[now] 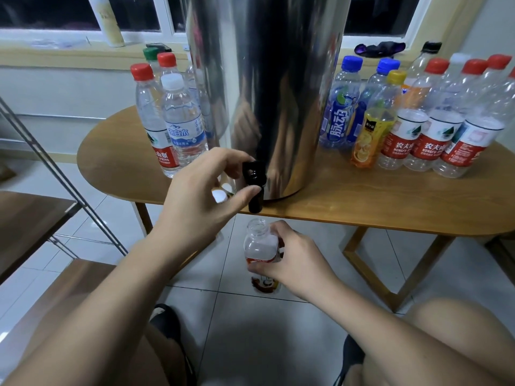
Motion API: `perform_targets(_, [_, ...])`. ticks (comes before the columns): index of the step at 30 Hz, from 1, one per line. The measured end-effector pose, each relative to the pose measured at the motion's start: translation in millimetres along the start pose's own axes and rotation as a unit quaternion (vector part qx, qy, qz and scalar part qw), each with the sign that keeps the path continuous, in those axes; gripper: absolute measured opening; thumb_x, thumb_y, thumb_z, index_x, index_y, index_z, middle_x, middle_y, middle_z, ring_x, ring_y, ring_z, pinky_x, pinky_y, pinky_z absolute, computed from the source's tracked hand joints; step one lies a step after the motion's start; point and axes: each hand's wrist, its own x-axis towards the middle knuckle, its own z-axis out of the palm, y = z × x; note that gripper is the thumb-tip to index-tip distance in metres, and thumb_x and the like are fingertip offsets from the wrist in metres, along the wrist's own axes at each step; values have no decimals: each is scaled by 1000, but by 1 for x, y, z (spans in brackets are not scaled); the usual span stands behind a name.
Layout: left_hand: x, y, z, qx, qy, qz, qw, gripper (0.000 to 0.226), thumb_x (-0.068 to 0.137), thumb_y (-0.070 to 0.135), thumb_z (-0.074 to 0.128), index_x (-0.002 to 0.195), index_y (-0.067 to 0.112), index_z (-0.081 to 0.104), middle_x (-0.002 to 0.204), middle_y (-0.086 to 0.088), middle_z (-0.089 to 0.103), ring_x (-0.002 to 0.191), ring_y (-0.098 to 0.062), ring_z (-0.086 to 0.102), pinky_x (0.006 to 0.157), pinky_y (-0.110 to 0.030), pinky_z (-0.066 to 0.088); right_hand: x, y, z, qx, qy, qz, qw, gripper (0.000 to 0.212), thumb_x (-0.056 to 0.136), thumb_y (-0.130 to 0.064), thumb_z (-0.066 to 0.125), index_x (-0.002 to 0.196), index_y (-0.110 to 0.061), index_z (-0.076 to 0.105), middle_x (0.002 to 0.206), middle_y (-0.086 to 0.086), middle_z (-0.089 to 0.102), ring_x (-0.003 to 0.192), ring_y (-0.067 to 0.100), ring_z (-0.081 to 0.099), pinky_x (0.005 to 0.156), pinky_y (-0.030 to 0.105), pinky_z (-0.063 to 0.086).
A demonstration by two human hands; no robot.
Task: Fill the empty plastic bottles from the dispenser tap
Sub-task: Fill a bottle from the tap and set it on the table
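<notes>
My left hand (200, 188) pinches the black tap (255, 182) of the steel dispenser (267, 79), thumb on the spout and forefinger at the top. At the tap's 6 o'clock, my right hand (292, 254) is wrapped round the uncapped bottle (260, 243), its mouth just below the spout. On the desk (362, 196), capped bottles (434, 135) stand at the dispenser's 3 o'clock and a smaller group (181, 121) at its 9 o'clock.

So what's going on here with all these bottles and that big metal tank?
A seated person is filling bottles from the steel dispenser on the wooden table. Their left hand grips the black tap, while the right hand holds an uncapped bottle just under the spout, below the table edge. No water stream shows yet. More capped bottles stand on both sides of the dispenser.
</notes>
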Motion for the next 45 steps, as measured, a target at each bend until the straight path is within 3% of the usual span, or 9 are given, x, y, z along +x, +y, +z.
perform_targets(5, [5, -1, 0, 10, 17, 31, 999, 17, 95, 13, 85, 107, 16, 74, 96, 12, 65, 90, -3, 57, 76, -18, 42, 4, 4, 6, 15, -6, 3, 1000, 72, 71, -60, 94, 127, -36, 56, 119, -17, 69, 106, 8, 64, 89, 34, 58])
perform_targets(11, [3, 3, -1, 34, 21, 50, 998, 13, 95, 12, 84, 105, 13, 75, 96, 9, 65, 90, -11, 57, 76, -22, 44, 9, 5, 8, 28, -9, 0, 1000, 67, 75, -58, 93, 127, -36, 57, 117, -19, 70, 104, 4, 64, 90, 32, 57])
perform_targets(15, [1, 4, 0, 53, 36, 72, 995, 12, 95, 10, 84, 104, 11, 76, 97, 12, 61, 90, -14, 57, 79, -17, 41, 10, 6, 10, 34, -14, 7, 999, 66, 74, -56, 94, 125, -37, 57, 116, -20, 70, 105, 4, 64, 91, 32, 57])
perform_targets(23, [-4, 5, 4, 56, 51, 74, 994, 9, 98, 9, 82, 105, 11, 76, 95, 2, 67, 83, -20, 61, 70, -37, 51, 11, 5, 11, 24, -19, 7, 1000, 68, 73, -56, 94, 126, -37, 57, 118, -20, 70, 106, 5, 64, 89, 30, 56])
perform_targets(28, [-4, 5, 4, 40, 50, 51, 997, 9, 97, 9, 82, 103, 12, 75, 89, 6, 60, 75, -7, 52, 65, -25, 40, 12, 6, 13, 27, -17, 6, 999, 67, 74, -55, 94, 126, -38, 56, 117, -19, 70, 105, 6, 64, 89, 31, 56])
perform_targets(35, [-4, 7, 4, 18, 44, 42, 998, 10, 97, 7, 82, 102, 11, 75, 88, 5, 62, 77, -10, 56, 65, -33, 47, 12, 6, 13, 25, -13, 4, 1000, 67, 74, -55, 95, 125, -38, 56, 118, -19, 70, 104, 4, 64, 88, 28, 55])
perform_targets(45, [-4, 6, 3, 12, 35, 39, 999, 10, 97, 9, 81, 103, 12, 74, 91, 5, 63, 79, -11, 58, 67, -33, 49, 12, 5, 12, 24, -11, 8, 1000, 66, 73, -54, 95, 124, -39, 56, 116, -19, 70, 104, 6, 64, 89, 30, 56])
